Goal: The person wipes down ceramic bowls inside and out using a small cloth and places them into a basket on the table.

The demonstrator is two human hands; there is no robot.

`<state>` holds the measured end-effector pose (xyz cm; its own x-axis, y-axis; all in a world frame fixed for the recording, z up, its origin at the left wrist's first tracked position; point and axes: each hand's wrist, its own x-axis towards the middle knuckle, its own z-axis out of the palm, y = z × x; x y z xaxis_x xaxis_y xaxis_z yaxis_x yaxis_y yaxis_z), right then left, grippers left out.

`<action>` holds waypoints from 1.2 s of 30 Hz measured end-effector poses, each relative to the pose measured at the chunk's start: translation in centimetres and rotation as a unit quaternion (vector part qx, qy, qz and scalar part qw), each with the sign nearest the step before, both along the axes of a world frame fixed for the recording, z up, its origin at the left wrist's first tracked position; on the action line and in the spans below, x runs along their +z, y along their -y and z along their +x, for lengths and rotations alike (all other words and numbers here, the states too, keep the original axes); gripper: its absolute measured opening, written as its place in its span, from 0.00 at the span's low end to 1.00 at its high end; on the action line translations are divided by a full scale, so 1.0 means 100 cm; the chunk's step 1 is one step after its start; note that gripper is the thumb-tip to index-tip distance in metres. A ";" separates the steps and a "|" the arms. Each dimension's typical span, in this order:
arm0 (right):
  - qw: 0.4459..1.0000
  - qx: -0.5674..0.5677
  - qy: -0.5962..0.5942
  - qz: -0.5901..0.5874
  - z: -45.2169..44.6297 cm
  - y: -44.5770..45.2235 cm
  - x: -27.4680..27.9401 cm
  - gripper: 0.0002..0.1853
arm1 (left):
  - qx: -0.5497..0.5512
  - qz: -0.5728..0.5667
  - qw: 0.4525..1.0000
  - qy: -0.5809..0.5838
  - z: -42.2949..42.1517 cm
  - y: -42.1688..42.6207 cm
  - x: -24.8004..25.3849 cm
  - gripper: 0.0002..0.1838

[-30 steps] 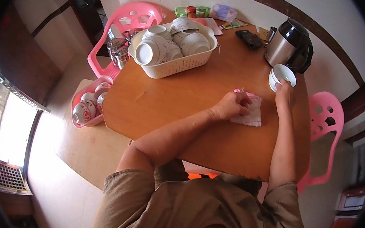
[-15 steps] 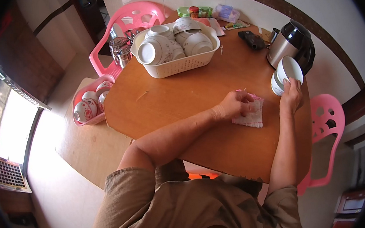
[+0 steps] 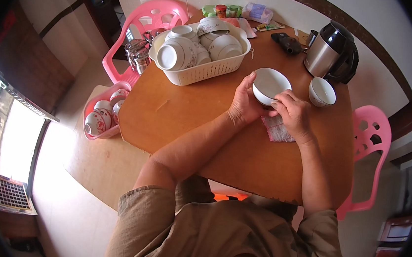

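Note:
Between my two hands a white bowl (image 3: pixel 270 83) is held up over the table, its open side tilted toward me. My left hand (image 3: pixel 247 100) cups its left side, thumb up along the wall. At the lower right rim, the fingers of my right hand (image 3: pixel 293 112) grip the bowl. Beneath the hands lies a pink and white cloth (image 3: pixel 276 130), partly covered by my right hand. Another white bowl (image 3: pixel 322 92) sits on the table to the right, close to the steel kettle (image 3: pixel 328 50).
A cream basket (image 3: pixel 205 73) of stacked bowls stands at the back of the wooden table (image 3: pixel 190 115). To the left, a pink basket (image 3: pixel 103 133) holds patterned bowls. A dark object (image 3: pixel 287 44) lies near the kettle. Pink chairs (image 3: pixel 155 12) stand behind and right.
My right hand has brought one bowl leftward from the pair by the kettle, leaving the other there. My left hand has moved off the cloth and onto the bowl's left side.

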<state>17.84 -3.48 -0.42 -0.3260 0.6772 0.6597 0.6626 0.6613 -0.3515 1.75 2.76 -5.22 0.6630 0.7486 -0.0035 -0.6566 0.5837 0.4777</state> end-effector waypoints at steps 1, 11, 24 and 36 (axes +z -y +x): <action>1.000 -0.003 -0.011 0.000 -0.001 0.002 0.005 0.07 | -0.005 0.001 1.000 0.010 -0.001 -0.002 -0.003 0.41; 0.848 0.470 -0.140 -0.199 0.007 0.095 0.178 0.10 | 0.008 0.088 0.996 0.004 -0.002 0.002 0.003 0.32; 0.783 0.565 -0.059 -0.252 0.002 0.117 0.227 0.11 | -0.008 0.123 0.992 0.006 -0.001 -0.002 0.000 0.29; 0.789 0.580 -0.107 -0.173 0.003 0.112 0.206 0.11 | 0.001 0.104 0.995 0.011 0.001 0.000 0.000 0.29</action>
<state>18.12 -14.65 20.19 -0.7648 0.1564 0.6250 -0.4171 0.6192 -0.6653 1.87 2.78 -5.21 0.6603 0.7326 0.1651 -0.6685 0.4732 0.5737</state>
